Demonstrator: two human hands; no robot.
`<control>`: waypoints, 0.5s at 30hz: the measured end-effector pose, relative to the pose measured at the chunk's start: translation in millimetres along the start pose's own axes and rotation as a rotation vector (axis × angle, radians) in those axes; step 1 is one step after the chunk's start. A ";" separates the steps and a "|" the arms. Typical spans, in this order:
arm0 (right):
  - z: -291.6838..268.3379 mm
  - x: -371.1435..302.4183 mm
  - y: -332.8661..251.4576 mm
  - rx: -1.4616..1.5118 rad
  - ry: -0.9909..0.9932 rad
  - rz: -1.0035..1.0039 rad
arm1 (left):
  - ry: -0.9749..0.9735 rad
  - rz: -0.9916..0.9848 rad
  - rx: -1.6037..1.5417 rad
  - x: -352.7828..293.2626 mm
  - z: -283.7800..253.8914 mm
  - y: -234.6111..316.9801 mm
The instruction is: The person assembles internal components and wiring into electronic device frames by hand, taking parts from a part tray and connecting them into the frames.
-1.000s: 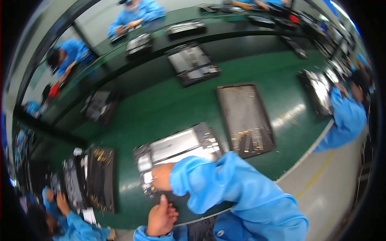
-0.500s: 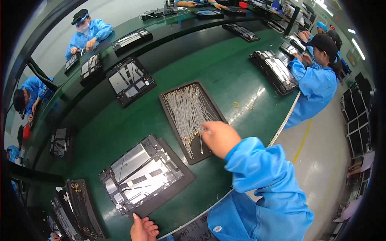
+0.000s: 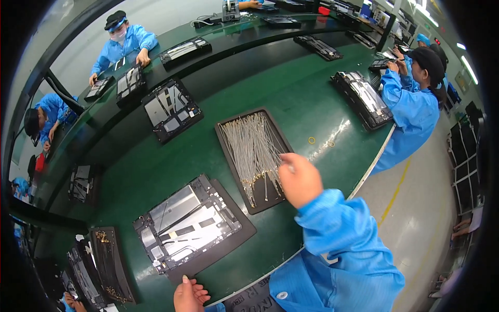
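My right hand (image 3: 300, 180) is over the right side of a dark tray (image 3: 240, 179), its thumb and fingers drawn together. Whether a cable is between the fingertips, I cannot make out. Many thin grey cables (image 3: 250, 145) with small gold-coloured ends lie in the tray, a few of them loose on its near right side. Left of the tray, an opened tablet-like device (image 3: 188, 224) with silver and black inner parts rests on a dark pad (image 3: 243, 229). My left hand (image 3: 190, 297) is at the pad's near edge, palm up, fingers loosely curled and apart, nothing seen in it.
Another opened device (image 3: 170, 109) lies beyond the tray, and one (image 3: 362, 99) stands at the far right before a co-worker (image 3: 418, 99). Two yellow rubber bands (image 3: 311, 140) lie right of the tray. At left, a dark tray (image 3: 110, 265) holds small gold-ended cables. Across the bench a person (image 3: 125, 44) works.
My right hand has shifted slightly right relative to the cable tray. The whole view has moved a little. Across the bench, the person's hand now reaches onto a device. My left hand stays by the pad.
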State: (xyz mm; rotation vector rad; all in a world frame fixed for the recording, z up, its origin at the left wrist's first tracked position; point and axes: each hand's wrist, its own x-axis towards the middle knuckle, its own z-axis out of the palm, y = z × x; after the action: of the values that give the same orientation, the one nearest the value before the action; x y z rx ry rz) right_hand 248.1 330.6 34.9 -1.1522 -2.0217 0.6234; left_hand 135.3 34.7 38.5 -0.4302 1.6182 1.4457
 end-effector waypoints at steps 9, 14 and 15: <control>-10.9 -82.5 -68.9 0.605 -1.226 -0.177 | -0.077 1.603 1.435 -14.6 33.5 10.8; 5.6 -101.1 -64.9 0.715 -1.138 0.075 | -0.215 1.429 1.025 1.1 33.8 -4.3; 10.3 -103.5 -62.7 0.718 -1.147 0.074 | -0.207 1.423 1.027 6.7 35.1 -6.4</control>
State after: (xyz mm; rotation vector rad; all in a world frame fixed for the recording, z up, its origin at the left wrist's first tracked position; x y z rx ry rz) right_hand 242.7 209.3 36.5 -0.4004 -2.2099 2.1870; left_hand 149.9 67.3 32.3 1.6698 2.2581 1.1258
